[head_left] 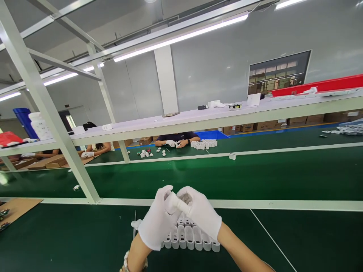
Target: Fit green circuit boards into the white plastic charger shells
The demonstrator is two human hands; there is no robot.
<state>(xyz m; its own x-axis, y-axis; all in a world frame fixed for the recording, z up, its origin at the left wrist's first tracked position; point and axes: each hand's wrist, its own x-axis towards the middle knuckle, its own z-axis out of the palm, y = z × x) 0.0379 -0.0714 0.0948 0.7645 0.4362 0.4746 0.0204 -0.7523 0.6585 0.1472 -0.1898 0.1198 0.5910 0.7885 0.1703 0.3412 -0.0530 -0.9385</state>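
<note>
Fingers of the left hand [157, 223] and right hand [200, 213] (both in white gloves) pinch one small white piece [179, 204] between them, above rows of white housings [190, 237] on the green table [70, 234]. Farther off, a co-worker's gloved hands [173, 143] rest beside more white parts [204, 144].

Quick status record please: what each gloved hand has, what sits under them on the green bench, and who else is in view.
left hand: white glove, grip closed on the small white plastic housing
right hand: white glove, grip closed on the same housing from the other side
below hands: row of white plastic housings standing on the dark green bench mat
beside row: thin metal tool, lying flat
far side: two seated co-workers, white parts before them
overhead: white shelf
</note>
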